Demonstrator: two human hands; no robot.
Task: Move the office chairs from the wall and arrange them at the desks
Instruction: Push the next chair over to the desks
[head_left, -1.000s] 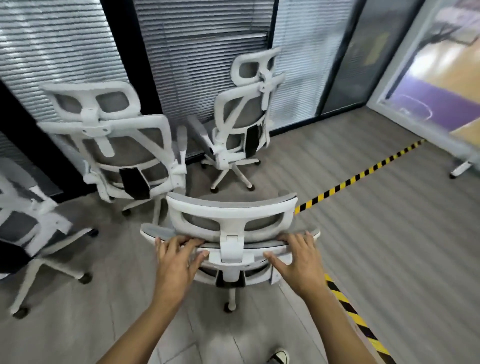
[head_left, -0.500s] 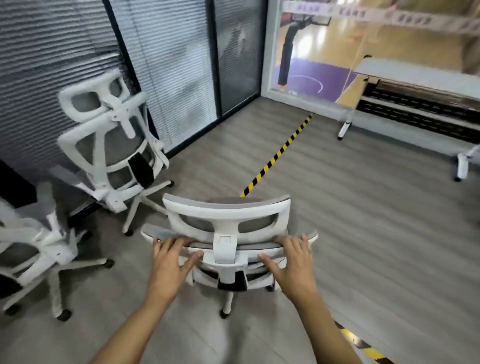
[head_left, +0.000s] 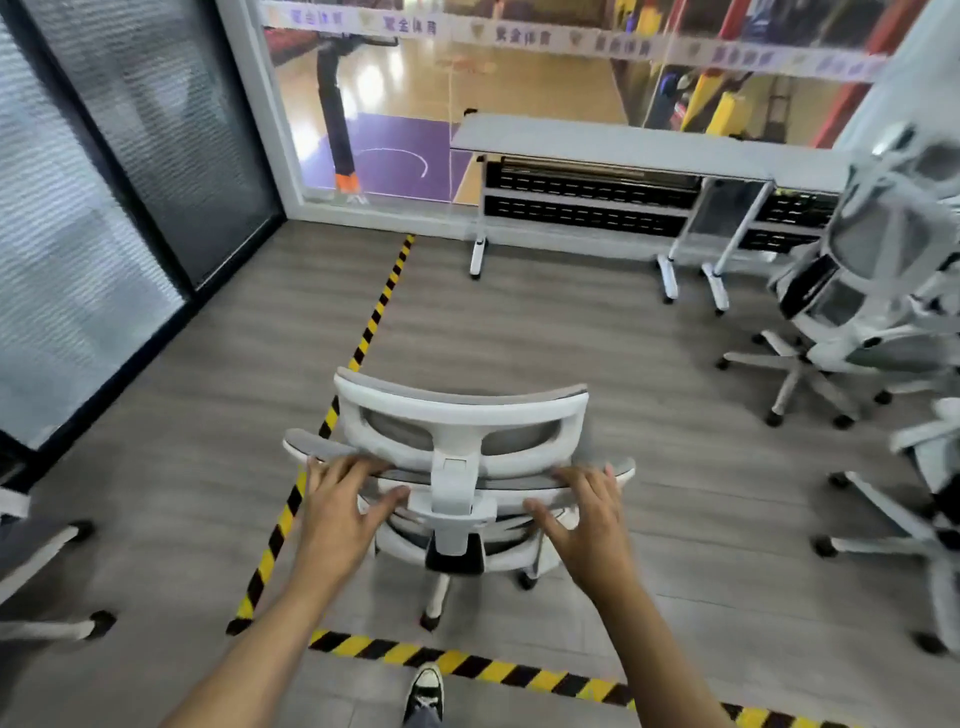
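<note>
Fingers (head_left: 337, 470) of my left hand (head_left: 340, 514) and right hand (head_left: 589, 522) gripped the white-framed grey mesh office chair (head_left: 460, 415); I judged even pushing toward the long grey worktop (head_left: 623, 143) best.

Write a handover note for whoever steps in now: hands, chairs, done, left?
Left hand and right hand each grip the backrest top of the held chair, fingers curled over it.
Held chair: open floor, facing the desk, apart from it.
Done: right chair stands near the desk.
Left: roll the held chair to the desk; left chair waits at the left edge.
</note>
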